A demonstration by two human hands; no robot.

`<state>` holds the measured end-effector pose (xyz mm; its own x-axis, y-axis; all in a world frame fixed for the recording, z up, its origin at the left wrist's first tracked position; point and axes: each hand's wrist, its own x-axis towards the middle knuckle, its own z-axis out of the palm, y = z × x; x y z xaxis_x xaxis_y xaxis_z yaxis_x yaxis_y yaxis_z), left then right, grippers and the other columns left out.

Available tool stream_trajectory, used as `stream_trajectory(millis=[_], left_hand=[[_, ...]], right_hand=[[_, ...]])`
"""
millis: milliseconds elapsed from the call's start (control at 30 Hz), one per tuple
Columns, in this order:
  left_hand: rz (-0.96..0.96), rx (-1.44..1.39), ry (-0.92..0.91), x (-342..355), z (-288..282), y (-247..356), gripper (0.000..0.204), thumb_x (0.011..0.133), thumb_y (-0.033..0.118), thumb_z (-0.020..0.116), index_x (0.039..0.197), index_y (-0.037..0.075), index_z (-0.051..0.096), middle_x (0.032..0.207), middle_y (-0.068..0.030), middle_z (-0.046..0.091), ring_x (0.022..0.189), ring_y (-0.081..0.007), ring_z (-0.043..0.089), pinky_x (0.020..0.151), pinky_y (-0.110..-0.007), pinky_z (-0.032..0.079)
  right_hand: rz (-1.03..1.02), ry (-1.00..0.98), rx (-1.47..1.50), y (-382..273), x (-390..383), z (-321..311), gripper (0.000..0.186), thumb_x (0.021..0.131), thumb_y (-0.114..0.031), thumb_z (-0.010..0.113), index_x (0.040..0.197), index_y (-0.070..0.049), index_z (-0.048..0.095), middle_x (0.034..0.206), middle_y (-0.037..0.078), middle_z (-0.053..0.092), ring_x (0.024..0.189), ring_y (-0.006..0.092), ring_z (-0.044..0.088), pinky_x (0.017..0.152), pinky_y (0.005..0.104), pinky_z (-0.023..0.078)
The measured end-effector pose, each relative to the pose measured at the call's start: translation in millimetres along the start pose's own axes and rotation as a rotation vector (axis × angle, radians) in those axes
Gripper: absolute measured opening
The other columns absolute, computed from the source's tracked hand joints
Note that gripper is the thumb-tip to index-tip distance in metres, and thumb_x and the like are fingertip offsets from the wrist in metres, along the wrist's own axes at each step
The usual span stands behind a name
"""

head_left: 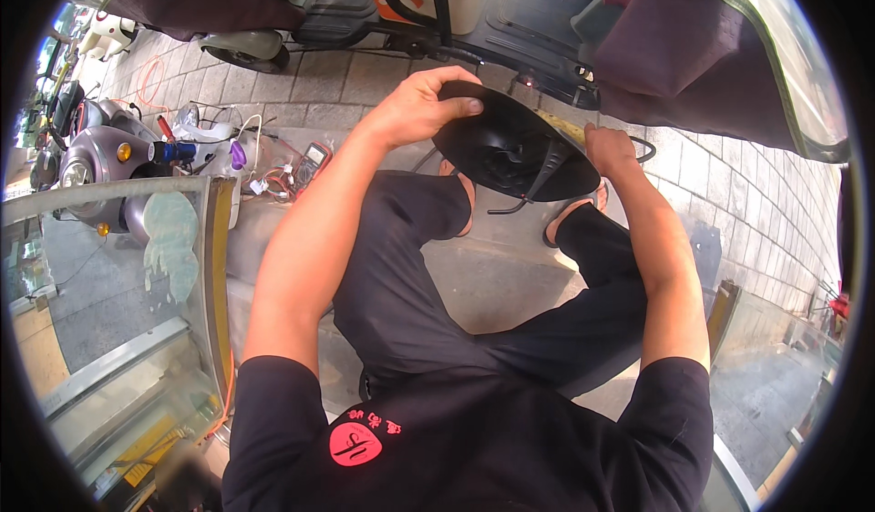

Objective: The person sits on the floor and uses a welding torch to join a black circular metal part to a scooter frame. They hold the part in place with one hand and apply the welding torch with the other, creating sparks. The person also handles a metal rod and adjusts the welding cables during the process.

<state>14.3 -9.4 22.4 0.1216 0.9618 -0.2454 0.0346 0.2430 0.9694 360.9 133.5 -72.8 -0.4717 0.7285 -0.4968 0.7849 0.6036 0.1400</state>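
Above my spread knees I hold up a black, dish-shaped plastic piece (492, 143), tilted, with a raised ridge on its face. My left hand (419, 107) is closed on its upper left rim, the thumb pressed on the near face. My right hand (612, 152) is closed at the piece's right end; what lies inside its fingers is hidden. A black cable loop (649, 150) sticks out beside that hand. A thin black rod or cable end (506, 210) shows below the piece's lower edge. A yellow strip (567, 128) appears behind the piece, near my right fingers.
A vehicle with a black footboard (529, 20) and dark fabric covers (684, 56) stands ahead. On the left lie a multimeter (314, 161), tangled wires, a blue tool (173, 152) and a grey scooter (109, 170). Glass panels (118, 248) flank me; paving bricks (729, 184) stretch right.
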Motion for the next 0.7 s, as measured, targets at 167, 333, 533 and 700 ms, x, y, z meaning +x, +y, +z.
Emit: stream_trajectory(millis=[167, 333, 533, 700], left_hand=[[0.033, 0.015, -0.014, 1, 1, 2, 0.024, 0.098, 0.013, 0.079, 0.120, 0.007, 0.071, 0.104, 0.0028, 0.075, 0.097, -0.0067, 0.066, 0.087, -0.027, 0.054], [0.059, 0.065, -0.004, 0, 2, 5, 0.024, 0.098, 0.013, 0.078, 0.120, 0.007, 0.071, 0.105, 0.0026, 0.075, 0.098, -0.0069, 0.066, 0.090, -0.027, 0.054], [0.008, 0.043, -0.014, 1, -3, -5, 0.022, 0.098, 0.014, 0.079, 0.118, 0.007, 0.072, 0.103, 0.0030, 0.074, 0.096, -0.0071, 0.066, 0.088, -0.027, 0.054], [-0.020, 0.073, -0.064, -2, -1, 0, 0.018, 0.098, 0.016, 0.078, 0.113, 0.008, 0.072, 0.097, 0.0054, 0.071, 0.093, -0.0056, 0.063, 0.084, -0.026, 0.052]], right_hand=[[-0.004, 0.004, -0.012, 3, 3, 4, 0.047, 0.103, -0.044, 0.060, 0.124, -0.002, 0.065, 0.107, 0.019, 0.078, 0.103, 0.0378, 0.075, 0.089, 0.0480, 0.059], [-0.033, -0.030, -0.080, 8, 6, 9, 0.050, 0.102, -0.045, 0.061, 0.127, -0.002, 0.065, 0.107, 0.018, 0.078, 0.100, 0.0368, 0.075, 0.088, 0.0461, 0.059], [-0.120, 0.078, -0.070, 10, -13, 0, 0.045, 0.099, -0.045, 0.066, 0.117, -0.004, 0.064, 0.100, 0.019, 0.077, 0.095, 0.0363, 0.075, 0.084, 0.0469, 0.059], [-0.077, 0.083, -0.080, 12, -15, -1, 0.046, 0.099, -0.045, 0.066, 0.118, -0.003, 0.064, 0.103, 0.017, 0.077, 0.098, 0.0354, 0.076, 0.086, 0.0466, 0.059]])
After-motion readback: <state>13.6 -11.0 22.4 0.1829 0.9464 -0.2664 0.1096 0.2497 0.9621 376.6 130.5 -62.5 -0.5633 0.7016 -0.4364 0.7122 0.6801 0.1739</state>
